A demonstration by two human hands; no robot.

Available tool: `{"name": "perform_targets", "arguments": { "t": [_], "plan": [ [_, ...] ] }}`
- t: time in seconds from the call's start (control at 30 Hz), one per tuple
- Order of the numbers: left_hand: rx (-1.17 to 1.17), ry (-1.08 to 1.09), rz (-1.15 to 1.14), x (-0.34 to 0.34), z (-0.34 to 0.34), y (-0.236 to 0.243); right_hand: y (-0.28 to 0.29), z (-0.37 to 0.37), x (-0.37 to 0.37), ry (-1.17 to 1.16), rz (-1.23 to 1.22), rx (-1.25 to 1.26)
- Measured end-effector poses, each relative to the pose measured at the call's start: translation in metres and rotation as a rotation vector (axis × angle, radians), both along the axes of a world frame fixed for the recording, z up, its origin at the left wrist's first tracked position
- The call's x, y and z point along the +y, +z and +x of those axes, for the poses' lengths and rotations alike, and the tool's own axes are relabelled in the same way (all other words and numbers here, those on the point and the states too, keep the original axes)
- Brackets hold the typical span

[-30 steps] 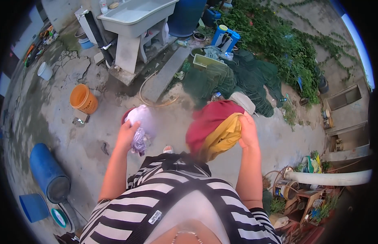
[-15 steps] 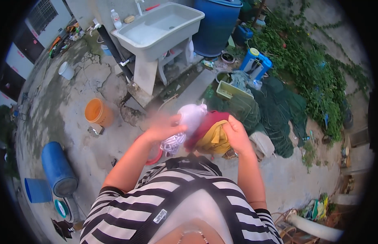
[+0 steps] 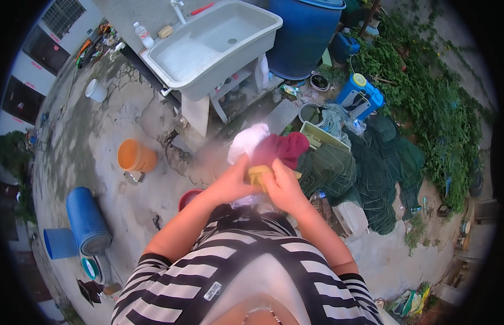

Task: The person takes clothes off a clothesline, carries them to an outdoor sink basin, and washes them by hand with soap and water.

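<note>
My left hand (image 3: 235, 182) is closed on a pale lilac cloth bundle (image 3: 245, 143), whose lower end shows below my fingers. My right hand (image 3: 282, 187) grips a yellow cloth (image 3: 259, 174) and a maroon cloth (image 3: 287, 147); the maroon one bulges upward beside the lilac one. Both hands are close together in front of my waist, the bundles bunched against each other. A red basin (image 3: 187, 200) lies on the ground behind my left forearm, partly hidden. The cloth edges are somewhat blurred.
A white utility sink (image 3: 198, 49) stands ahead beside a blue barrel (image 3: 303, 40). An orange bucket (image 3: 136, 158) and blue drum (image 3: 86, 219) lie left. Dark green nets (image 3: 390, 173), a green tub (image 3: 325, 135) and a blue sprayer (image 3: 359, 96) occupy the right.
Both my hands have moved inward, bringing the lilac bundle against the maroon and yellow cloths. The view has shifted, with the sink and wall now more in frame.
</note>
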State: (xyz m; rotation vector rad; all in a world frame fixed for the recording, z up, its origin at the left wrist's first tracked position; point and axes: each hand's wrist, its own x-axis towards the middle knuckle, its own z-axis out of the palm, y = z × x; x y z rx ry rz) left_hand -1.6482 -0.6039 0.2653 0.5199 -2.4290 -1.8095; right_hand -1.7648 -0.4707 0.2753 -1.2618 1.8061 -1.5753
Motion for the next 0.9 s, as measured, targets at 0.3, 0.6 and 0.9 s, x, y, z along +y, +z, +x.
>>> {"name": "perform_targets", "arguments": {
  "t": [0.3,0.6,0.9],
  "plan": [
    [0.136,0.046,-0.075,-0.098,-0.099,-0.028,0.008,-0.098,-0.086,-0.004,0.211,0.14],
    [0.014,-0.012,-0.061,-0.244,-0.154,0.005,0.057,-0.201,-0.165,-0.138,0.361,0.3],
    [0.045,0.124,0.462,-0.345,-0.164,0.041,0.109,-0.291,-0.211,-0.336,0.265,0.358]
  ]
}}
